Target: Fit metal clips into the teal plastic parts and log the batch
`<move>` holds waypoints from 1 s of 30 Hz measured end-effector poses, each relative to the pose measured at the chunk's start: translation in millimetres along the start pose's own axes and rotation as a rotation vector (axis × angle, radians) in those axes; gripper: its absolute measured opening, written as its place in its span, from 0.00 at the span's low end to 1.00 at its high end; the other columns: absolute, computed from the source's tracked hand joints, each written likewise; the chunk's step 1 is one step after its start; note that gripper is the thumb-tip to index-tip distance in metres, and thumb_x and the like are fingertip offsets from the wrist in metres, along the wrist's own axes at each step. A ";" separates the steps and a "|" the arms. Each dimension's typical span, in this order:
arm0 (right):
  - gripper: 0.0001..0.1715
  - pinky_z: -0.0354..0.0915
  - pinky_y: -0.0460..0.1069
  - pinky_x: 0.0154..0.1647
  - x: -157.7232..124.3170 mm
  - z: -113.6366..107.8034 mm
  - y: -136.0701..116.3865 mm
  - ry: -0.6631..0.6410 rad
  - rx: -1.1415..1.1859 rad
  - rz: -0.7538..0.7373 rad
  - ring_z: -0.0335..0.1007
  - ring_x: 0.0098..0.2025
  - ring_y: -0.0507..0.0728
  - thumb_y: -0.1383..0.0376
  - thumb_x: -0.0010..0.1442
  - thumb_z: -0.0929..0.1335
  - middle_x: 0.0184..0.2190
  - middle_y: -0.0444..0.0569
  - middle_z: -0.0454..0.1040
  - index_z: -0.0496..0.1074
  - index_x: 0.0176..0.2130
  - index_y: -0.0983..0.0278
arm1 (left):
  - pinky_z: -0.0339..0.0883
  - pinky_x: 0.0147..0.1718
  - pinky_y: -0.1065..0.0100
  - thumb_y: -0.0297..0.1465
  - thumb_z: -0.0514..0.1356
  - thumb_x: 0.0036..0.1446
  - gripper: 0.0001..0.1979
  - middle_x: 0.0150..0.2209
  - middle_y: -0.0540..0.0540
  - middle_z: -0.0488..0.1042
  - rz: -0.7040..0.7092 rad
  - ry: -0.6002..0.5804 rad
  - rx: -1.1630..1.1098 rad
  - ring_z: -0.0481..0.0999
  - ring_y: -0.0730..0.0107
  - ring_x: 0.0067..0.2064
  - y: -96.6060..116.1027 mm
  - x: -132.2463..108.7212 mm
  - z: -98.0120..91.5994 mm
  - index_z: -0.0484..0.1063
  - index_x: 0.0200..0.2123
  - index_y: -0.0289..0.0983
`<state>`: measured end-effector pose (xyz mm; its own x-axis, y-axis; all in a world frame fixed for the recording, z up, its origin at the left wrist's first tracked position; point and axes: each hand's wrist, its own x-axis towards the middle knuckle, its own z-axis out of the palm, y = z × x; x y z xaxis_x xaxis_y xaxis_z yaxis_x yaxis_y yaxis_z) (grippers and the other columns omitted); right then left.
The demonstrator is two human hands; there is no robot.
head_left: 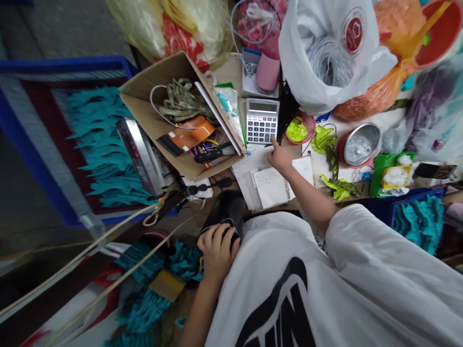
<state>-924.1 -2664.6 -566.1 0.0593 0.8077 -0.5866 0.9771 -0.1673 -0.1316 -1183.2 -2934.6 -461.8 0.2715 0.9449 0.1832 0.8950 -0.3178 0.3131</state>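
Observation:
My right hand (pixel 279 158) reaches over the table with its index finger stretched out, the tip at the lower right keys of a grey calculator (pixel 262 120). Its other fingers look curled, with nothing visible in them. Beneath that forearm lies an open spiral notebook (pixel 272 188) with handwriting on its page, on top of loose paper sheets (pixel 246 176). My left hand (pixel 219 246) rests on my black-clad knee (pixel 227 207), fingers lying over it slightly apart and holding nothing.
Left of the calculator stands a cardboard box (pixel 162 62) of cords and tools. A digital scale (pixel 139 154) stands beside a blue crate (pixel 65 65) of teal pieces. To the right are a red basket (pixel 307 123), a metal bowl (pixel 361 144) and a white plastic bag (pixel 296 58).

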 end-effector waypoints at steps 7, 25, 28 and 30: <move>0.48 0.76 0.59 0.54 14.8 -11.7 -0.2 -0.007 -0.039 0.005 0.82 0.55 0.70 0.64 0.74 0.61 0.58 0.67 0.82 0.42 0.85 0.66 | 0.57 0.62 0.46 0.41 0.53 0.80 0.19 0.53 0.29 0.83 -0.079 0.023 0.145 0.77 0.41 0.60 -11.3 8.1 9.5 0.77 0.52 0.34; 0.50 0.76 0.59 0.54 1.3 -2.0 -59.7 -0.079 -0.067 -0.175 0.82 0.56 0.70 0.61 0.76 0.60 0.58 0.66 0.82 0.34 0.85 0.65 | 0.43 0.75 0.44 0.45 0.54 0.77 0.24 0.64 0.28 0.80 -0.136 -0.102 0.103 0.74 0.38 0.70 -17.1 12.6 18.4 0.79 0.56 0.33; 0.50 0.76 0.60 0.55 5.2 -6.4 -65.1 -0.062 -0.061 -0.174 0.82 0.56 0.70 0.62 0.76 0.61 0.57 0.67 0.82 0.34 0.85 0.65 | 0.43 0.75 0.44 0.44 0.55 0.77 0.24 0.67 0.30 0.79 -0.150 -0.119 0.110 0.73 0.39 0.72 -17.4 10.5 20.0 0.79 0.61 0.34; 0.50 0.76 0.60 0.56 9.8 -10.5 -69.1 -0.051 -0.058 -0.166 0.82 0.56 0.70 0.63 0.76 0.61 0.57 0.67 0.82 0.35 0.85 0.65 | 0.43 0.75 0.42 0.44 0.56 0.77 0.25 0.69 0.31 0.77 -0.158 -0.118 0.109 0.71 0.39 0.73 -17.8 8.4 21.7 0.77 0.66 0.36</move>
<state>-988.9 -2639.1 -554.4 -0.1124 0.7914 -0.6009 0.9829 0.0000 -0.1839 -1189.2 -2919.3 -486.0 0.1590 0.9869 0.0279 0.9608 -0.1612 0.2258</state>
